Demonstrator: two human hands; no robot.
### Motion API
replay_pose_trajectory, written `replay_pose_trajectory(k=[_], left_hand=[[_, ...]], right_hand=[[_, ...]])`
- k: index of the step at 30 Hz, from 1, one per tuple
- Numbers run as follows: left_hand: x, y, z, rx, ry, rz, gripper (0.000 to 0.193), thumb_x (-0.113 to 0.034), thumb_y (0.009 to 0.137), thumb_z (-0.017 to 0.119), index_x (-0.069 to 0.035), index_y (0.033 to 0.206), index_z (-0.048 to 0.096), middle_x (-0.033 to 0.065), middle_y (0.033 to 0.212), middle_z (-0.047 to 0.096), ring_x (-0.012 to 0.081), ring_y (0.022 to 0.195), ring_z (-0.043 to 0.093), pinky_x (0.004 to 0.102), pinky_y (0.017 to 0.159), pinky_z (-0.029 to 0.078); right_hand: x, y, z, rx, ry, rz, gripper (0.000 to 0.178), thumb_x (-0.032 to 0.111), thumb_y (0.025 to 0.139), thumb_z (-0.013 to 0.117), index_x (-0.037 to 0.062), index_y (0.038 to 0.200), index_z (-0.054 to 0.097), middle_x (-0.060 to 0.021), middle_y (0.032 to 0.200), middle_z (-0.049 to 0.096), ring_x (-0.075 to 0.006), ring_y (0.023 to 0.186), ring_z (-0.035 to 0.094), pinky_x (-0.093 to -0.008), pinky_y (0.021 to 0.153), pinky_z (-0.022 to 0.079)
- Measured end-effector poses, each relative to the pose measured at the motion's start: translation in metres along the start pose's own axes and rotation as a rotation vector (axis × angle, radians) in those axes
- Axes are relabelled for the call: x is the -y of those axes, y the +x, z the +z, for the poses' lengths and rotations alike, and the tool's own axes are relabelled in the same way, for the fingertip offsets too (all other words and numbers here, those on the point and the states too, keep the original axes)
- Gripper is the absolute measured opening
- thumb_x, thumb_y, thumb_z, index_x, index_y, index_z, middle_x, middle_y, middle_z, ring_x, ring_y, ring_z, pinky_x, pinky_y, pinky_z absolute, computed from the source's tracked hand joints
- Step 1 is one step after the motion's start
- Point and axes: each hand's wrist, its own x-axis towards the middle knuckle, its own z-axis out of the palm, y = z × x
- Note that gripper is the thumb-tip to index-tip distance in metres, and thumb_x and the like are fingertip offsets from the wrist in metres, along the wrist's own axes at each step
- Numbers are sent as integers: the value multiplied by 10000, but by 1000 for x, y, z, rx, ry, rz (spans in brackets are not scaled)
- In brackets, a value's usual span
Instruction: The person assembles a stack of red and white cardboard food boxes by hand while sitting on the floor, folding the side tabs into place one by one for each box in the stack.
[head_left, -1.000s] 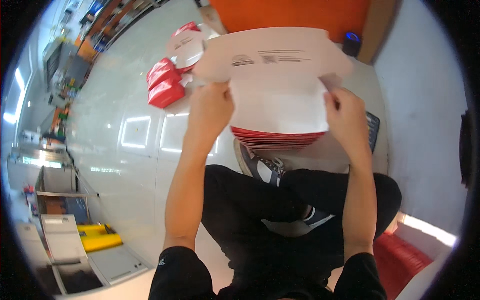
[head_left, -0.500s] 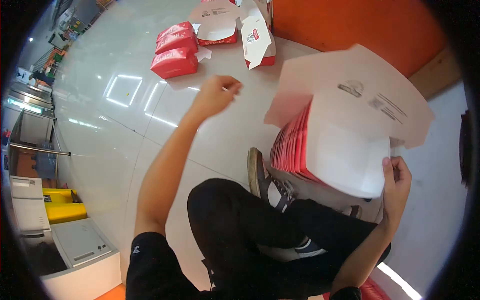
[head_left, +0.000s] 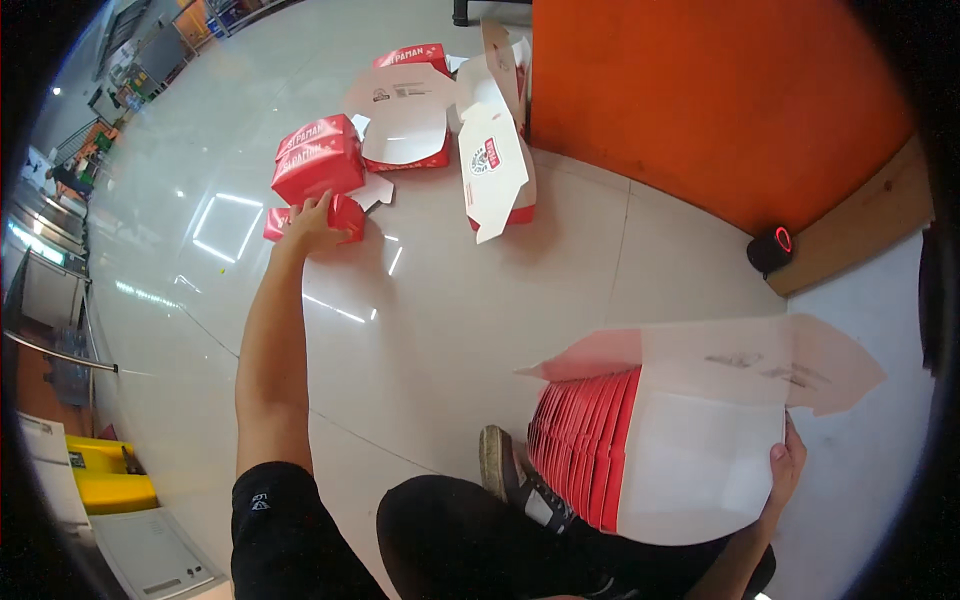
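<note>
My left hand (head_left: 318, 228) reaches far forward and grips the nearest red paper box (head_left: 347, 214), its fingers over the top and the thumb at the right side. Just behind, more closed red boxes (head_left: 318, 165) stand against one another on the floor. With its fingers on the right-hand rim, my right hand (head_left: 788, 462) holds a long stack of nested red paper boxes (head_left: 585, 450). The end box's white inside (head_left: 705, 460) faces up towards me, and its wide pale flap (head_left: 725, 350) stands out on the far side.
Boxes with raised lids, one wide (head_left: 405, 135) and one narrow (head_left: 490, 165), stand beyond on the glossy tiled floor (head_left: 450, 300). An orange panel (head_left: 700, 110) rises at the far right, with a small black speaker (head_left: 770, 250) near its base. Yellow bins (head_left: 110, 490) lie at left.
My left hand has moved from mid-air down to the nearest closed red box. The stack in my right hand sits lower in view and its flap has tipped. The view has shifted, revealing the speaker.
</note>
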Motion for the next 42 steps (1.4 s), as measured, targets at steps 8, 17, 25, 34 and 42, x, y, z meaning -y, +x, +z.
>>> replay_pose_trajectory(k=[8,17,25,34,42], left_hand=[[-6,-136,-24,-165,99,313,630,-332,598,924,-80,1092,627,137,1070,699,371,1117,634,580,970,488],[-55,-400,-93,-420,-1088,504,358,-81,840,847,0,1112,630,55,970,671,207,880,659,335,803,528],[-177,-506,-126,-901,-879,1028,406,-70,840,829,-41,1214,676,116,1159,702,265,953,678,362,836,532],[-284,-480,-121,-305,-308,1482,233,57,830,671,-41,1041,653,122,1033,673,337,892,680,411,750,575],[-295,-504,-114,-310,-210,1475,296,59,789,679,-65,1058,669,75,1011,697,278,853,708,378,690,592]], right_hand=[[-24,12,3,67,219,-3,687,395,940,624,-145,1362,571,-184,1294,655,-239,1148,618,-339,1056,430],[0,-2,34,18,308,-26,307,298,985,649,1,912,662,1,827,602,-94,813,532,-278,745,432],[12,-12,28,16,445,15,337,313,977,689,20,816,647,-6,718,599,-86,626,532,-270,551,430],[10,-8,30,-64,346,-122,298,246,923,755,-11,830,636,-66,728,619,-143,680,571,-313,629,478],[39,-16,26,-205,358,-301,262,93,831,807,12,1003,627,-111,940,649,-215,767,647,-334,706,538]])
